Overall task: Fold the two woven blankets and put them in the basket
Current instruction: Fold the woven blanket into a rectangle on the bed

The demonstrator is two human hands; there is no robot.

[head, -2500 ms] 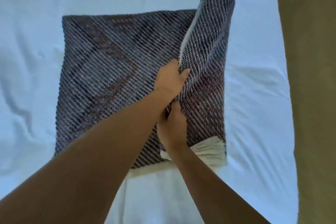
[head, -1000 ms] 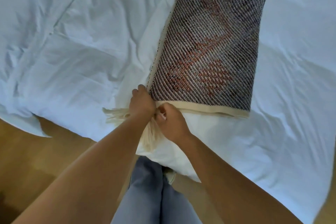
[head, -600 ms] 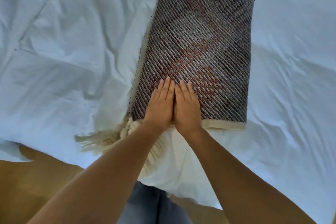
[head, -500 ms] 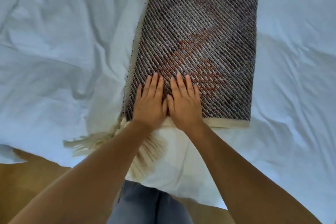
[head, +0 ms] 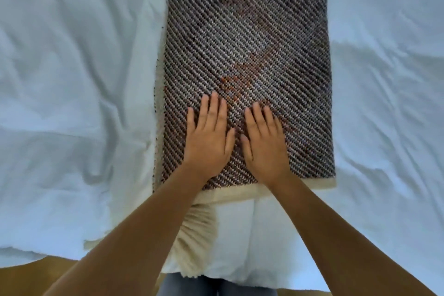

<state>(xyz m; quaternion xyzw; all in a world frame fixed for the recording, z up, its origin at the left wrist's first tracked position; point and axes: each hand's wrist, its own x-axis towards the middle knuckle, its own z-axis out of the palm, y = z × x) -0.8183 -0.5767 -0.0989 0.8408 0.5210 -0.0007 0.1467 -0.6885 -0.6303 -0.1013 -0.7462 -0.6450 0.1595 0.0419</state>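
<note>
One woven blanket (head: 247, 55) is folded down to a long narrow rectangle, lying on the white bed (head: 72, 79) near its front edge. Left hand (head: 207, 142) and right hand (head: 264, 144) both flat on it, palms down, side by side, fingers extended, grip on nothing. Cream fringe (head: 194, 235) sticks out at the near left corner. My read: pressing the fold flat, maybe one more fold to go. I see no second blanket and no basket in view, so most of the task remains.
</note>
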